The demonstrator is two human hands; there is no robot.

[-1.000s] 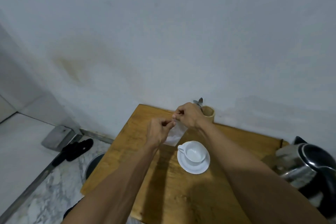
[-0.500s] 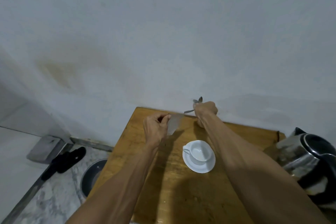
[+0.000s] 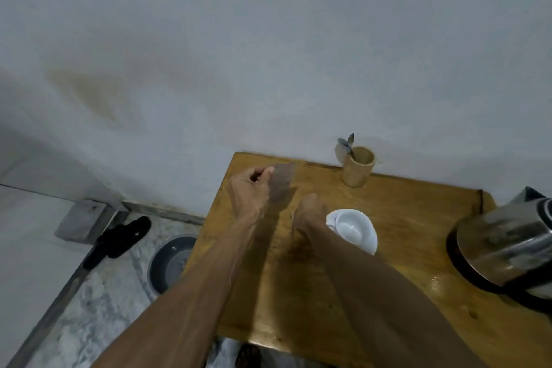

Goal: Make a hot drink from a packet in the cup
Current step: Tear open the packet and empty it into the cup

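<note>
A white cup stands on a white saucer in the middle of the wooden table. My left hand is raised over the table's far left corner and pinches a pale, motion-blurred packet by its top edge. My right hand is low over the table, just left of the cup and very close to the saucer. It is blurred with its fingers curled, and I cannot make out anything in it.
A wooden holder with spoons stands at the back by the wall. A steel kettle sits at the right edge. On the floor to the left lie a black sandal, a round grey basin and a grey block.
My hands were together on the packet; then the right one reached to the spoon holder and has now come back down beside the cup. The left hand has kept the packet, lifting it left.
</note>
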